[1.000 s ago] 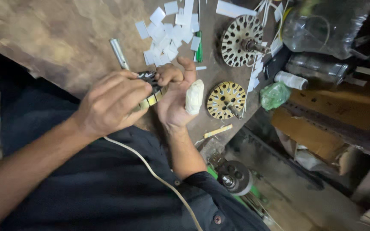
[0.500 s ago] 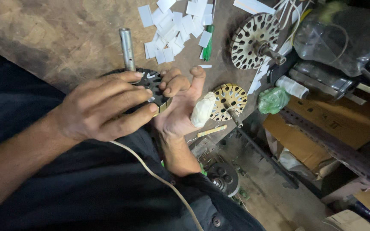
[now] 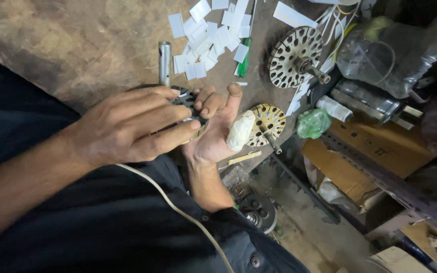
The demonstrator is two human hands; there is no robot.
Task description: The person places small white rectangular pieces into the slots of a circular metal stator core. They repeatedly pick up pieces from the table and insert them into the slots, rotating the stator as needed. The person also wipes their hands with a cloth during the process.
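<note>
A small dark round motor part with slotted edges [image 3: 185, 103] sits between both hands above the edge of the worn wooden workbench [image 3: 77, 40]; most of it is hidden, so its full shape cannot be told. Behind it lie scattered white paper slips [image 3: 208, 38], a short grey metal tube [image 3: 164, 60] and a green pen-like tool [image 3: 244, 58]. To the right are a large slotted steel disc with a shaft [image 3: 294, 55], a smaller yellowish slotted disc [image 3: 268, 124], a crumpled green plastic bag [image 3: 313, 123], a clear plastic bag [image 3: 390, 50] and a brown cardboard box [image 3: 365, 162] below. The left hand [image 3: 132, 126] lies curled over the part, fingers closed on it. The right hand [image 3: 218, 131] cups it from beneath, palm up, fingers half open, thumb wrapped in white bandage [image 3: 239, 130].
</note>
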